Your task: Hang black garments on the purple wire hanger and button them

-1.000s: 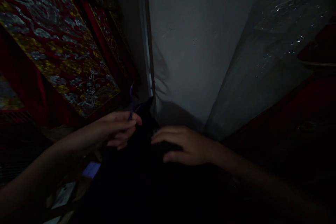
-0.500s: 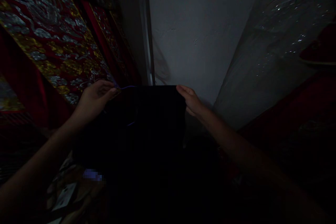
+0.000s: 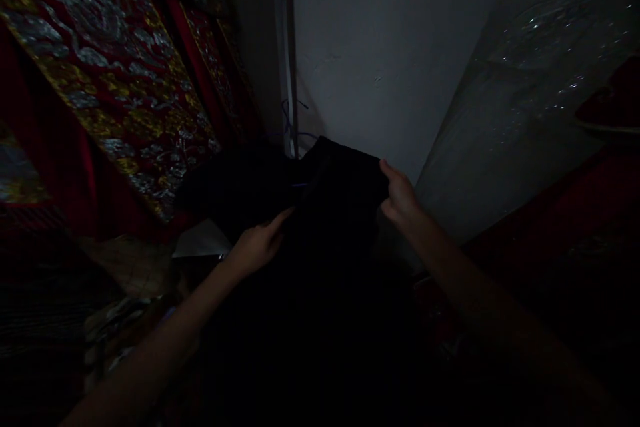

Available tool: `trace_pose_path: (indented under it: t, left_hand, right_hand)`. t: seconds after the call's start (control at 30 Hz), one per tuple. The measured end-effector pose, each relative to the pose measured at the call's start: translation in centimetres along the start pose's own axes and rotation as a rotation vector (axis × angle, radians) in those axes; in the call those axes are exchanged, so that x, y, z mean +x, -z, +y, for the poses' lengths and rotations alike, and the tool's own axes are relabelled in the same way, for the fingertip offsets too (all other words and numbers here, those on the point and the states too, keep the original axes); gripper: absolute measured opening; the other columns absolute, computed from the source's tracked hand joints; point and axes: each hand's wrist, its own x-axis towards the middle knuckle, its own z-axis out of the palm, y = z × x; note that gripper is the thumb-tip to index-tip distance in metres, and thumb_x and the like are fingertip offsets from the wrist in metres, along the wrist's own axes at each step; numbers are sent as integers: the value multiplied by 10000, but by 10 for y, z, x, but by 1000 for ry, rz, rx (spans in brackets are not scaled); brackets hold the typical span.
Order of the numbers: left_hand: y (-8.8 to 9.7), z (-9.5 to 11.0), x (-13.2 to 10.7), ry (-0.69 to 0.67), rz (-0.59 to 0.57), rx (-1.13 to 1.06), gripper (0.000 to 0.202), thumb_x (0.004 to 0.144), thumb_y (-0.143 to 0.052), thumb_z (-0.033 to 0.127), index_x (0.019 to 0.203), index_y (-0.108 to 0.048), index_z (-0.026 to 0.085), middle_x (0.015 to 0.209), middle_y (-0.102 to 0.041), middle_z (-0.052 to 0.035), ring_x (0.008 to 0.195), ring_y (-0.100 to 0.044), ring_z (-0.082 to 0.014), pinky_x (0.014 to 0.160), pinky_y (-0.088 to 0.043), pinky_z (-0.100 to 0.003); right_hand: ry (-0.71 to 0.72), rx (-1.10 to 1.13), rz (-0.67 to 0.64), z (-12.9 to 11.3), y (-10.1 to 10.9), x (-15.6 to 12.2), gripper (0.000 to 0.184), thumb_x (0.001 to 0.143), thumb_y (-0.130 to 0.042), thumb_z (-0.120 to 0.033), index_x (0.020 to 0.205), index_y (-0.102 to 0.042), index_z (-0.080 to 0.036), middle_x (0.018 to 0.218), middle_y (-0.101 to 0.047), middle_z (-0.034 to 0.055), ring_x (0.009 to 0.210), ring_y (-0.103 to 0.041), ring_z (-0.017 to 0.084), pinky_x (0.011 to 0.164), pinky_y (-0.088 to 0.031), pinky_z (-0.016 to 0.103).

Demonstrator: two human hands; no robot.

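Observation:
Both of my hands hold a black cloth [image 3: 345, 180], so dark that its full shape is lost; I cannot tell what kind of piece it is. My right hand [image 3: 403, 197] pinches its upper right corner, thumb on top. Lower and to the left, my left hand [image 3: 257, 243] has its fingers closed at a fold of the same cloth, fingertips partly lost in the black. Thin blue-purple cord [image 3: 301, 185] shows between folds, and another bit of it loops near the foot of the metal pole.
Red cloth embroidered in silver and gold [image 3: 115, 80] hangs at the left. A metal pole [image 3: 286, 47] stands before a pale wall [image 3: 380, 47]. Clear plastic sheeting [image 3: 525, 93] covers things at the right, with red fabric [image 3: 530, 207] below. Dim clutter lies at lower left.
My left hand has let go of the purple cord and moved right and down onto the black cloth. My right hand, still holding its corner, has shifted right and slightly down.

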Motion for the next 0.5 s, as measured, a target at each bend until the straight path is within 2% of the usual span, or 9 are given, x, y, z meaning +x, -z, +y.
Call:
trace_pose_path:
  t: [0.07, 0.13, 0.23, 0.3, 0.4, 0.5]
  left_hand:
    - [-21, -2, 0, 8, -47, 52, 660, 964, -436, 202, 1577, -233, 341, 1360, -625, -67, 1009, -714, -228, 828, -539, -336]
    - [-35, 1, 2, 19, -74, 95, 639, 978, -411, 213, 1577, -233, 342, 1443, -569, -81, 1057, -708, -258, 864, -544, -375]
    - [-42, 8, 10, 123, -168, 158, 577, 984, -404, 243, 1553, -311, 244, 1292, -670, -153, 1004, -724, -319, 826, -550, -437]
    - [-43, 11, 15, 194, -235, 182, 469, 985, -416, 269, 1442, -474, 187, 1137, -728, -178, 974, -728, -344, 798, -545, -446]
    - [-43, 18, 16, 183, -268, 138, 282, 990, -433, 301, 1121, -658, 194, 1023, -748, -140, 937, -730, -306, 767, -529, -379]
    - [-46, 30, 8, 114, -262, 18, 221, 989, -453, 311, 975, -643, 199, 960, -738, -99, 887, -724, -253, 731, -501, -316]
  right_hand:
    - [-11, -5, 33, 4, 6, -8, 297, 809, -740, -450, 969, -724, -200, 935, -782, 52, 1020, -723, 258, 936, -580, 432]
    - [-3, -13, 44, 7, 6, -12, 314, 802, -745, -459, 978, -726, -199, 947, -782, 52, 1027, -720, 257, 945, -577, 431]
    - [10, -15, 56, 9, 0, -10, 331, 801, -734, -481, 978, -723, -201, 945, -778, 50, 1014, -721, 250, 952, -569, 424]
    - [49, -34, 80, 10, -2, -4, 337, 805, -713, -499, 952, -716, -197, 936, -769, 51, 1011, -715, 245, 962, -556, 418]
    - [164, -176, 106, 12, 2, 5, 318, 808, -673, -492, 894, -681, -186, 905, -735, 57, 1005, -689, 245, 975, -524, 425]
    - [296, -400, 215, 17, 12, 1, 311, 729, -696, -358, 983, -616, -198, 940, -694, 52, 994, -654, 240, 971, -496, 451]
